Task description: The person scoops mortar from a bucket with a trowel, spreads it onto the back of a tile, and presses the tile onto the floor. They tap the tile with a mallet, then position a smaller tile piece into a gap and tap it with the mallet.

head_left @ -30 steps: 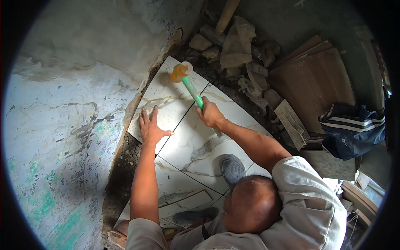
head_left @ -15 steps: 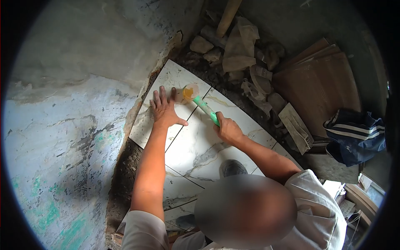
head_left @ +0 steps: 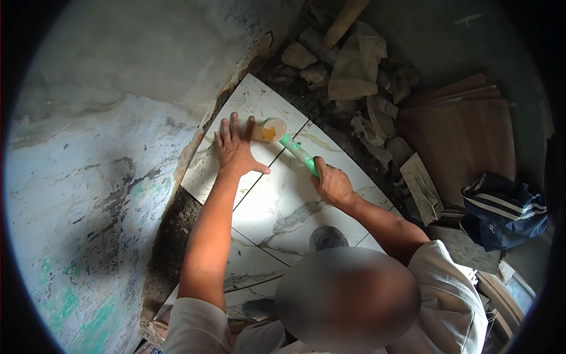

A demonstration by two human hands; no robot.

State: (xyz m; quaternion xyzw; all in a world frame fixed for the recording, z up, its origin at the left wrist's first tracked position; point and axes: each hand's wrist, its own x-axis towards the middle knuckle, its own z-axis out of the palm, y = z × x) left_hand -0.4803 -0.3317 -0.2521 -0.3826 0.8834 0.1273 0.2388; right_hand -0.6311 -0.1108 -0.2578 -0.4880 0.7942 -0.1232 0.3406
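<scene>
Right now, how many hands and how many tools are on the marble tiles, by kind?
Hands: 2, left hand flat on a tile, right hand closed around the mallet's handle
Mallets: 1, the green-handled mallet
Total: 3

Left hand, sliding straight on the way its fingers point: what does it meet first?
Bare tile first, then probably the cracked wall at the tile's far edge. The left hand lies flat; the mallet sits just beside that line.
</scene>
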